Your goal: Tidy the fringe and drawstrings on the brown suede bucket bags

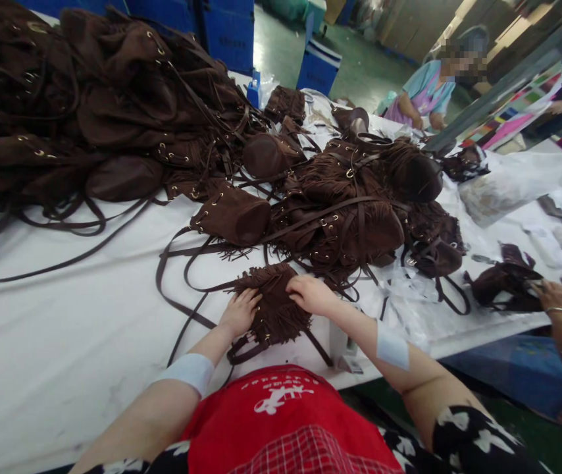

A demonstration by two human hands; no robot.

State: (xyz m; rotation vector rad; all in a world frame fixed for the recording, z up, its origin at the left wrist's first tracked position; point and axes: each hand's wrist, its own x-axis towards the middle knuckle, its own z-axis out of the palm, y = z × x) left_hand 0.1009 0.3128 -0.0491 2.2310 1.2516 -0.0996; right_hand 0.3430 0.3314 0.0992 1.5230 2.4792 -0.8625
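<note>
A small dark brown fringed bag (275, 293) lies on its side on the white table in front of me, its strap looping off to the left. My left hand (242, 312) rests on the bag's left end, fingers stretched out over the brown material near the gold eyelets. At the opposite end, my right hand (309, 293) has its fingers curled and pressed on the bag's edge. Just beyond it lies another brown drawstring bag (234, 214) with gold eyelets, base facing right.
Brown bags (127, 112) are heaped at the left, with a second heap (355, 210) ahead. Clear plastic bags (512, 181) lie to the right. A co-worker's hand (560, 299) touches a dark bag at right. Another person (424, 99) sits across the table. Blue crates (226, 36) stand behind.
</note>
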